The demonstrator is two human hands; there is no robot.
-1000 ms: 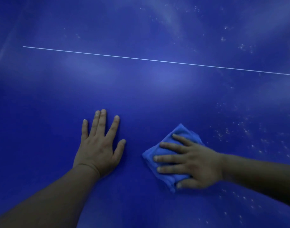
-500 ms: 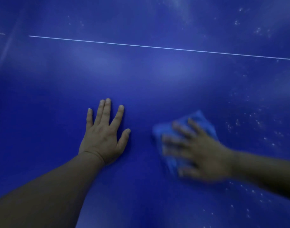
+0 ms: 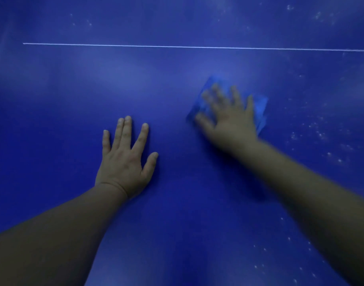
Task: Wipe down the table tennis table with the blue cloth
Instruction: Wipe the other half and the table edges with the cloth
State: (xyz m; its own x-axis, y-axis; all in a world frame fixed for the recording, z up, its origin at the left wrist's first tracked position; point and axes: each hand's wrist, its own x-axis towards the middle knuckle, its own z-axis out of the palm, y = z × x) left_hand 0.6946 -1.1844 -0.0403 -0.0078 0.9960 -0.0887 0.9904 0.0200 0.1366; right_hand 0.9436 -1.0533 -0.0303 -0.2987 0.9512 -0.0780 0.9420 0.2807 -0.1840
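Observation:
The dark blue table tennis table [image 3: 177, 234] fills the whole view. My right hand [image 3: 228, 116] lies flat with spread fingers on the folded blue cloth [image 3: 260, 109] and presses it against the table right of centre; both are motion-blurred. The cloth shows above the fingertips and at the hand's right side; the rest is hidden under the palm. My left hand [image 3: 125, 159] rests flat on the bare table to the left, fingers straight, holding nothing.
A thin white line [image 3: 177, 46] runs across the table beyond both hands. Pale specks and smears [image 3: 319, 133] dot the surface to the right of the cloth and along the far right side.
My right hand has slid the cloth away from me and to the right, its fingers turning from leftward to pointing forward. My left hand has stayed flat in place.

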